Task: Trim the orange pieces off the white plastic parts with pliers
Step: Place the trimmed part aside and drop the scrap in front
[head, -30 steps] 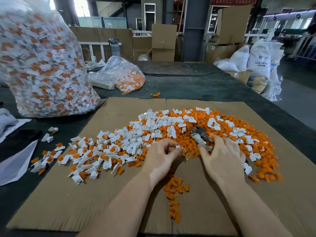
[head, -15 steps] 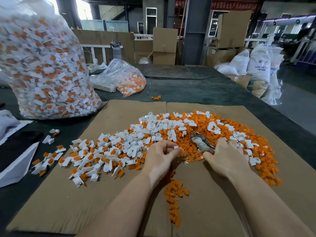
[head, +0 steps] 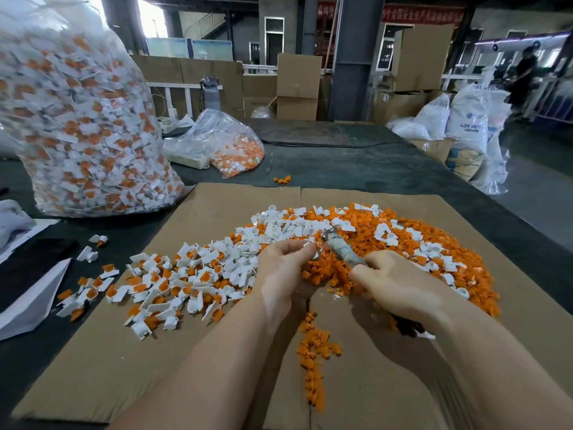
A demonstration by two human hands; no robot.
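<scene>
- Leftmost, a big clear bag (head: 77, 125) of untrimmed parts stands on the table.
- Next, white-and-orange parts (head: 173, 274) lie scattered on the cardboard (head: 93, 361).
- Your left hand (head: 283, 270) pinches one small white part (head: 311, 245) at the fingertips.
- Your right hand (head: 400, 285) grips the pliers (head: 339, 246), their tip just beside that part.
- Rightward, orange offcuts (head: 434, 231) are heaped.

A small white part (head: 313, 247) is pinched up off the pile, right by the tip of the pliers (head: 340, 247). The grey pliers point up and left. Lots of white parts with orange bits (head: 186, 274) lie on the left. Cut orange pieces (head: 403, 243) lie on the right.
</scene>
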